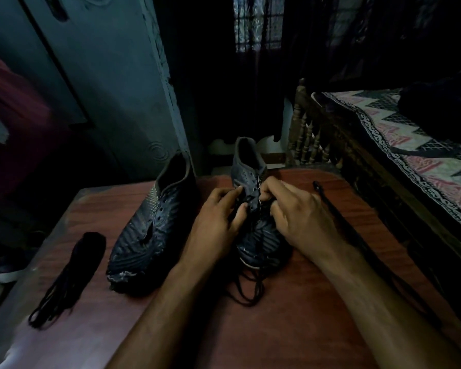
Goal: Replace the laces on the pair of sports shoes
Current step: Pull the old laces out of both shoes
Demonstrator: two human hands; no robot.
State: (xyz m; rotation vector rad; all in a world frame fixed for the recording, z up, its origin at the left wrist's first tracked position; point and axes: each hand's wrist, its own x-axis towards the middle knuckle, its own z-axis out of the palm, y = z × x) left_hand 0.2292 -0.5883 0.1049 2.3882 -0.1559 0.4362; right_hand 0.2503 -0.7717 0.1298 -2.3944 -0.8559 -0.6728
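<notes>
Two dark shoes stand on the reddish desk (290, 302) with toes toward the person, presumably so the eyelet rows face up and within easy reach. The right shoe (253, 179) sits directly under both hands; the left shoe (155, 222) waits just beside it, its eyelets bare of any lace. The left hand (218, 217) rests on the right shoe's near side, thumb and fingers closing on something dark at the eyelets, which looks like lace, though the dim light leaves that grip uncertain. The right hand (301, 211) is clenched over the tongue area, fingers curled tight as if pinching a lace end; what exactly it grasps I cannot tell. Loose lace (246, 288) spills in loops off the toe onto the desk toward the person, slack left free probably so it can feed through. A bundle of laces (69, 272) lies well apart at the left, and a single lace (330, 206) stretches along the desk's right edge near the bed (410, 145). No brand, label or writing can be read on either shoe.
</notes>
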